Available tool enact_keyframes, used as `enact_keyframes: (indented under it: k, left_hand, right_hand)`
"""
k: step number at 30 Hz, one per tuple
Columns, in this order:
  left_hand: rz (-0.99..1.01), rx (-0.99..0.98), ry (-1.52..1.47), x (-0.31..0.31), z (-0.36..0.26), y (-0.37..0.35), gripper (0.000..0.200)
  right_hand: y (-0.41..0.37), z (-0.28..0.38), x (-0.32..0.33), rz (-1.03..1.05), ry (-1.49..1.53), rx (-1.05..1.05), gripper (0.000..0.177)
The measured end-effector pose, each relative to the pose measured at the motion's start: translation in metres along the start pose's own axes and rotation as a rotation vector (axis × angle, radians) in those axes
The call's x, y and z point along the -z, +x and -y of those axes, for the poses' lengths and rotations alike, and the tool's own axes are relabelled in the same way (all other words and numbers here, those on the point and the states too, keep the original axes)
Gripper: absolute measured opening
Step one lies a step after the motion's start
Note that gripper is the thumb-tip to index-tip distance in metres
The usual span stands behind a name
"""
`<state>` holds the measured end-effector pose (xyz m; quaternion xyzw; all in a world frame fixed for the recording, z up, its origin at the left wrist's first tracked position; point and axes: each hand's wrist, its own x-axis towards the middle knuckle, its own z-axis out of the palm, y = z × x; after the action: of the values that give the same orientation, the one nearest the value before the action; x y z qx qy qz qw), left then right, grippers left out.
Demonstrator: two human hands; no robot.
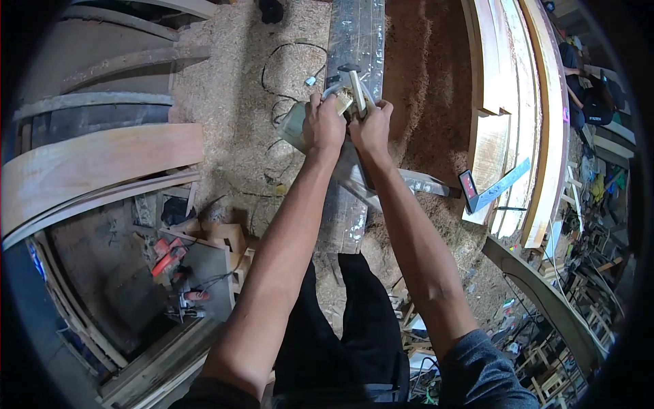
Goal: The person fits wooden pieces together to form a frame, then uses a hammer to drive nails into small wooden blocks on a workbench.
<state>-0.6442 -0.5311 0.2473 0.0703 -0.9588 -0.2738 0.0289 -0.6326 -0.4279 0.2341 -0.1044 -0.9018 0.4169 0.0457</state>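
I cannot verify the full outline of the pale wooden strip (pixel 357 90): the left hand (pixel 324 126) and right hand (pixel 371 131) cover its lower part. Several fingertips are curled out of my sight, so the exact contact points are unconfirmed. The top edge cuts off the paint-spotted plank (pixel 355 34) and a dark object (pixel 271 9) whose type I cannot establish. Markings on the square (pixel 501 185) are too small for me to read. A seated person (pixel 578 92) is partly lost in shadow.
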Motion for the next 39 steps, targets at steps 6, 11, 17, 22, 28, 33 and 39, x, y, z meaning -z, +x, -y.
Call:
enact_keyframes:
  k: [6,11,17,22,28,33,39]
  left_hand:
    - [0.081,0.032,-0.010,0.008,-0.004,0.003,0.017]
    - [0.091,0.029,0.003,0.007,-0.004,0.003,0.016]
    - [0.062,0.028,-0.015,0.002,-0.002,0.003,0.016]
    - [0.053,0.011,0.013,-0.002,0.000,0.004,0.018]
    - [0.086,0.029,0.019,0.004,-0.005,0.002,0.019]
    - [0.102,0.047,0.022,0.003,-0.004,0.004,0.020]
    - [0.077,0.020,0.027,0.001,0.003,0.002,0.021]
  right_hand:
    - [0.008,0.001,0.010,-0.041,-0.025,0.018,0.036]
    - [0.014,0.017,0.020,0.084,-0.099,-0.074,0.029]
    - [0.015,0.010,0.015,0.107,-0.123,-0.109,0.030]
    - [0.015,0.012,0.016,0.110,-0.127,-0.100,0.030]
    - [0.018,0.009,0.015,0.190,-0.185,-0.100,0.030]
    - [0.020,0.004,0.016,0.257,-0.219,-0.069,0.033]
    - [0.018,-0.020,0.010,0.162,-0.042,0.106,0.034]
